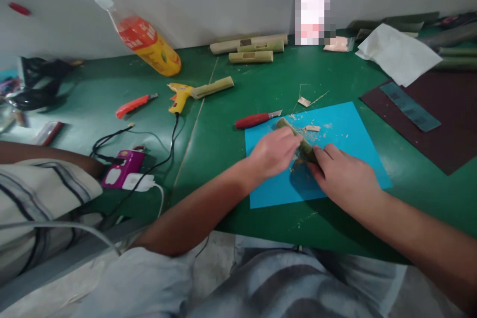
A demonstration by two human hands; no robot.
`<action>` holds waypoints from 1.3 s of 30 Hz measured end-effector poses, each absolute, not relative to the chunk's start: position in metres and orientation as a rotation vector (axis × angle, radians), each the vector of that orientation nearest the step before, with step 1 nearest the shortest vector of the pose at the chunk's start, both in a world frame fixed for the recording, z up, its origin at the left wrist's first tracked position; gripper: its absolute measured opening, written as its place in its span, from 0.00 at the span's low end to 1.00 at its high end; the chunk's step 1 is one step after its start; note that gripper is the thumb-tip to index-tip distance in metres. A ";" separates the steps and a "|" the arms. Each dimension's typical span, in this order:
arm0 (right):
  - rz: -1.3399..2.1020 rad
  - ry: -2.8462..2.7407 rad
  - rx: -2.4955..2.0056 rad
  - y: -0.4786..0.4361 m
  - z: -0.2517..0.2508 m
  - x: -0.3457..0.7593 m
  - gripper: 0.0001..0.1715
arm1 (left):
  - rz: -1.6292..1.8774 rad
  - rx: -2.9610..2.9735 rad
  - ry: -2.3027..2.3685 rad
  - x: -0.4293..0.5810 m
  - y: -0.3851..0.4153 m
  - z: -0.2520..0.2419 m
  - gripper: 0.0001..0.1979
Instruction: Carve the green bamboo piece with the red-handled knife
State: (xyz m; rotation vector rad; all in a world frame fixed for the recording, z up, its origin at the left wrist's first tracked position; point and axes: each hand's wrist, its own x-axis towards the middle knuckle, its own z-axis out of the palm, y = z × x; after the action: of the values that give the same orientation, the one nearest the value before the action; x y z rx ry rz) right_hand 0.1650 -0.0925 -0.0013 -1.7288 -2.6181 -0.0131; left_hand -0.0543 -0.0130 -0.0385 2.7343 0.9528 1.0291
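Note:
A short bamboo tube slants over a blue sheet on the green table. My right hand grips its near end. Curled fingers of my left hand close on its upper part; whether they also pinch something small is hidden. Wood shavings and a small pale wood chip lie beside the tube. Just beyond my left hand, a red-handled knife rests across the sheet's edge with its blade showing. A second chip lies past the sheet.
Several cut bamboo tubes lie by the wall. Leftward are a yellow glue gun with its cord, an orange cutter, a bottle and a purple power strip. Another person's arm reaches in. A dark sheet lies right.

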 end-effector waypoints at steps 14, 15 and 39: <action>0.044 -2.608 -1.711 -0.091 -0.001 0.164 0.20 | 1.132 2.623 1.052 -0.059 -0.006 -0.036 0.10; 0.045 -2.612 -1.707 -0.091 -0.001 0.164 0.20 | 1.120 2.637 1.042 -0.059 -0.007 -0.036 0.09; -0.007 -2.606 -1.670 -0.092 -0.004 0.163 0.20 | 1.050 2.613 1.121 -0.059 -0.014 -0.034 0.13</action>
State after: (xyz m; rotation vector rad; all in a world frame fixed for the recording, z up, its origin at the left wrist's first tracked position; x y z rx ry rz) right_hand 0.1626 -0.0920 -0.0044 -1.6699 -2.6063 -0.0068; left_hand -0.0594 -0.0141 -0.0342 2.6134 1.1208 1.0504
